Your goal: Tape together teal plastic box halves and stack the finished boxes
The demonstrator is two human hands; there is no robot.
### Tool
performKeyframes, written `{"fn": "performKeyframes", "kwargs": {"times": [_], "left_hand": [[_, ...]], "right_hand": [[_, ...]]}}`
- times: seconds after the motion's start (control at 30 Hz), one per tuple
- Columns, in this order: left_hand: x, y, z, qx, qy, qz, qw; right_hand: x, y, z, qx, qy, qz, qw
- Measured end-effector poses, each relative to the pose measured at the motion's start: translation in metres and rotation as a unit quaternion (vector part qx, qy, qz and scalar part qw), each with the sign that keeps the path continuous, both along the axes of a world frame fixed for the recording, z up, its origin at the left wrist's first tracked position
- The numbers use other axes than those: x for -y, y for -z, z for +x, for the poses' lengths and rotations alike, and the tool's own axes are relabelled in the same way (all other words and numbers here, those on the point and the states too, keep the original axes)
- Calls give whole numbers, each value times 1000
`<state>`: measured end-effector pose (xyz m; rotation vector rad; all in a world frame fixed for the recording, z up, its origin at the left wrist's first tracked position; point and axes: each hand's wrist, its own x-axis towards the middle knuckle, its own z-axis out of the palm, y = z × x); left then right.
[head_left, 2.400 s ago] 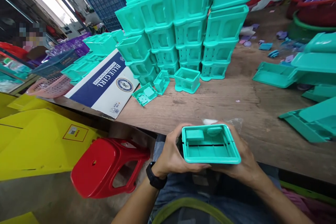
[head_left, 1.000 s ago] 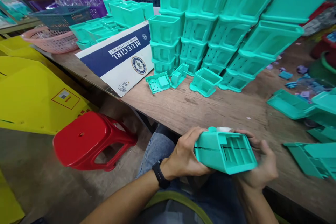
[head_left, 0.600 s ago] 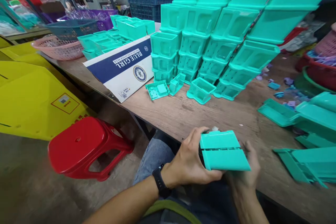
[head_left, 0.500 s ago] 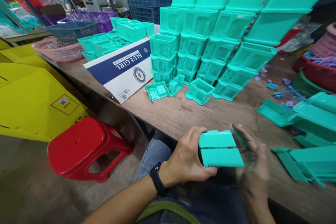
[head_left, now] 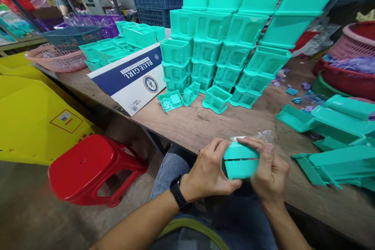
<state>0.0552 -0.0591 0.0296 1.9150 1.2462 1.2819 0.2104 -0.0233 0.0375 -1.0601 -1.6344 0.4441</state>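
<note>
- One large yellow object (head_left: 32, 121), its material unclear, fills the left edge.
- A pink basket (head_left: 55, 62) sits at the table's left end, just beside a blue one.
- A red stool (head_left: 84, 168) stands on the floor, in front of the table (head_left: 181, 129).
- A blue-and-white carton (head_left: 131, 86) with upside-down lettering borders a pile of turquoise parts.
- Two small turquoise pieces (head_left: 170, 100) lie near the carton's right end.
- The left hand (head_left: 208, 172), a black band at its wrist, has fingers and thumb wrapped around one end of the held box (head_left: 241, 164).
- Stacked turquoise containers (head_left: 230, 54) rise behind.
- That held box is above the lap by the table's near edge, slotted face showing.
- The right hand (head_left: 269, 168) grips its other end, fingers closed over the top.
- Loose turquoise panels (head_left: 340, 164) lie farther right.
</note>
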Motion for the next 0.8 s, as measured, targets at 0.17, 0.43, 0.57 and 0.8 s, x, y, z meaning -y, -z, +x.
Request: {"fn": "performKeyframes", "kwargs": {"times": [0.17, 0.43, 0.57, 0.8], "left_hand": [[-4, 10, 10, 25, 11, 29, 999], [-10, 9, 9, -13, -23, -24, 999], [-12, 6, 8, -7, -17, -32, 999], [-12, 4, 11, -7, -33, -61, 998]], "right_hand": [[-2, 7, 12, -53, 14, -73, 996], [-1, 3, 18, 267, -16, 71, 961], [-4, -6, 12, 367, -10, 135, 920], [-11, -7, 9, 321, -26, 101, 941]]}}
